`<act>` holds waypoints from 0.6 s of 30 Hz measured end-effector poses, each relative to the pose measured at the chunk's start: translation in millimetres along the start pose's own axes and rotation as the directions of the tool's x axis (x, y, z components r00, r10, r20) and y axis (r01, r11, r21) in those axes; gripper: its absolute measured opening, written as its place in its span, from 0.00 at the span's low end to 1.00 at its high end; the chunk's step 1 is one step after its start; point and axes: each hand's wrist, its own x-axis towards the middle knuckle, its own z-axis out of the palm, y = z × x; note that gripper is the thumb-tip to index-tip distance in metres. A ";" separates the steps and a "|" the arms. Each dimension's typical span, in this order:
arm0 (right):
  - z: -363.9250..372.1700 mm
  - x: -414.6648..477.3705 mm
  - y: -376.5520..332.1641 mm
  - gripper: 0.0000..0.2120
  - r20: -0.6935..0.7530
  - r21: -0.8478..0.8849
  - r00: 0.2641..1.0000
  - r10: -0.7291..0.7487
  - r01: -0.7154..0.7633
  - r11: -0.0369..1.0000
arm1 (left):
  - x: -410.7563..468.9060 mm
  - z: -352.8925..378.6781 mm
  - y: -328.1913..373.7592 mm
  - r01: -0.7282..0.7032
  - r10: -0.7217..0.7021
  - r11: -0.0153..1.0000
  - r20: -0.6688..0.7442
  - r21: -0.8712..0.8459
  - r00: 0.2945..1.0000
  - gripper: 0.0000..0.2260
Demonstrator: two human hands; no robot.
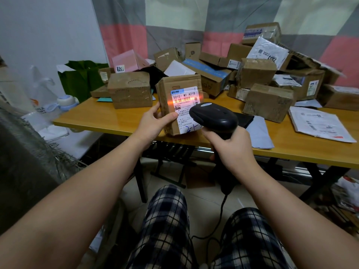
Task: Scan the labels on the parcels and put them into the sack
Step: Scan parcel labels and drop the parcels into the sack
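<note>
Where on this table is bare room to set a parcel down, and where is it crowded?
Bare wood lies near-left on the table, in front of the brown box. A narrow strip runs between the grey mailer and the white mailer. Back and right are heaped with parcels.

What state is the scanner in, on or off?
On. The scanner, gripped in the right hand, points at the box in the left hand, and an orange-red line glows across its label.

Box label (185, 105): is showing "501E- M1 A21B" under a blue ZTO logo.
Pink parcel tag (119, 68): is showing "620".
White mailer (269, 52): is showing "7503", upside down.
</note>
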 end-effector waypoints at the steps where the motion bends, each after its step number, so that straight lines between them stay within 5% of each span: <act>1: -0.3 0.0 0.3 0.10 0.000 -0.005 1.000 0.004 -0.004 1.000 | 0.1 0.1 -0.1 -0.001 0.001 1.000 -0.002 0.001 1.000 0.33; 11: 2.1 -4.3 -7.5 0.13 0.016 0.038 1.000 0.004 -0.005 0.999 | -12.7 1.4 11.1 -0.030 0.029 0.998 -0.021 -0.052 0.999 0.36; 18: 46.3 -21.0 -11.8 0.07 0.247 0.200 0.965 -0.088 0.038 0.979 | -94.3 -56.3 9.8 -0.115 0.115 0.993 -0.263 0.017 0.958 0.42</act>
